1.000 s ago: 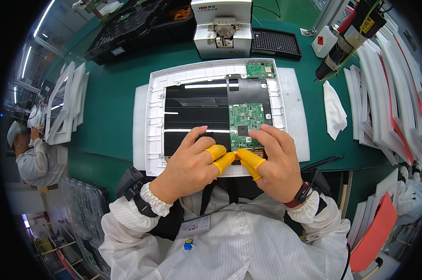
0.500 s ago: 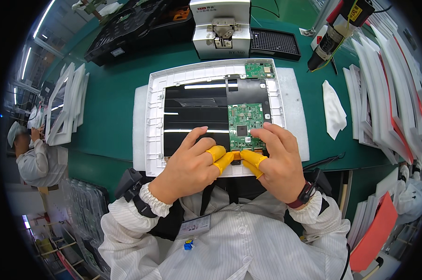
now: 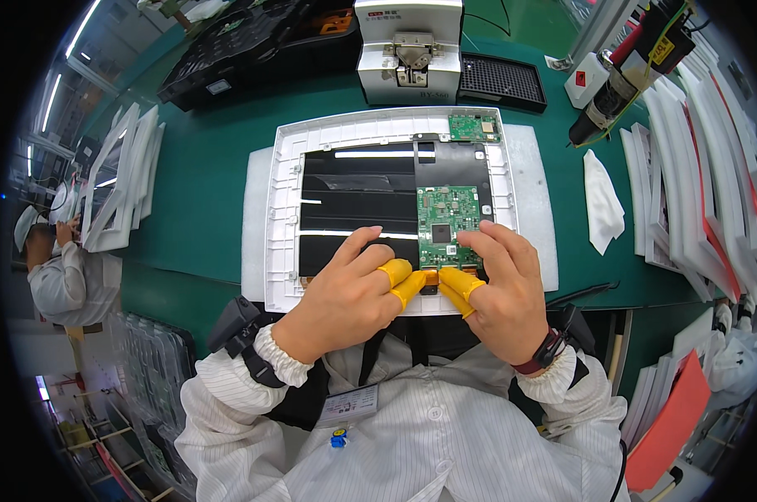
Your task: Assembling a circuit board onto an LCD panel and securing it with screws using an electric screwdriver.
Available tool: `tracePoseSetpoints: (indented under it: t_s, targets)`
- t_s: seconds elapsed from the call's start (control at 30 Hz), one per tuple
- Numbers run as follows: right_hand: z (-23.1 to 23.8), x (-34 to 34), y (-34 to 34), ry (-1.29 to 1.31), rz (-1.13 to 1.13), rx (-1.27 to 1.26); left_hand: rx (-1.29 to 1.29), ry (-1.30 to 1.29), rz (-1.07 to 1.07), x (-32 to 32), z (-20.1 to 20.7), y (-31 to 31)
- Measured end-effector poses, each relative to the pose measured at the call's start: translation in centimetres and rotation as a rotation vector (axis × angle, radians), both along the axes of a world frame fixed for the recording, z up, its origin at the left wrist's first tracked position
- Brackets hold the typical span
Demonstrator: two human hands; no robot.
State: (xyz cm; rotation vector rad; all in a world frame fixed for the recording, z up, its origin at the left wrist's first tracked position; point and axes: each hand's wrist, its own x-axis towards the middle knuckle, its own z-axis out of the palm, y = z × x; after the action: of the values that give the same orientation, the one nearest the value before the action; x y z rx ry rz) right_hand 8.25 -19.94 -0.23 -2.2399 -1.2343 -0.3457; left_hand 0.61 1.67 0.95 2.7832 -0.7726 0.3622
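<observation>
Green circuit board (image 3: 450,224) sits seated in the white panel frame (image 3: 286,201). Your left hand (image 3: 349,293) and right hand (image 3: 500,293) pinch its lower-edge connector (image 3: 429,278); latching probably unfinished, view blocked.

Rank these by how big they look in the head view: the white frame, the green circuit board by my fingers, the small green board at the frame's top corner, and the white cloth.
1. White frame
2. White cloth
3. Green circuit board
4. Small green board
</observation>
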Motion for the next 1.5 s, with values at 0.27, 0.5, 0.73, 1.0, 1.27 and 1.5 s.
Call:
tracePoseSetpoints:
  t_s: [0.27,0.5,0.73,1.0,1.27,1.5]
  targets:
    - [-0.08,0.1,-0.03,-0.011,0.029,0.021,0.012,-0.002,0.007,-0.12,-0.04,-0.04]
    - [-0.09,0.17,-0.08,-0.006,0.041,0.031,0.006,0.0,0.013,-0.17,-0.07,-0.06]
    - [-0.31,0.21,0.0,0.009,0.039,0.057,-0.016,-0.014,0.007,-0.06,-0.28,-0.11]
    - [-0.51,0.27,0.28,0.092,0.01,0.057,-0.01,0.003,0.013,-0.12,-0.22,-0.1]
    - [0.24,0.4,0.18,0.048,0.068,-0.079,0.007,0.004,0.021,-0.17,-0.18,-0.09]
    - [-0.06,0.6,0.02,0.03,0.1,-0.074,0.013,0.008,0.017,-0.13,-0.01,-0.17]
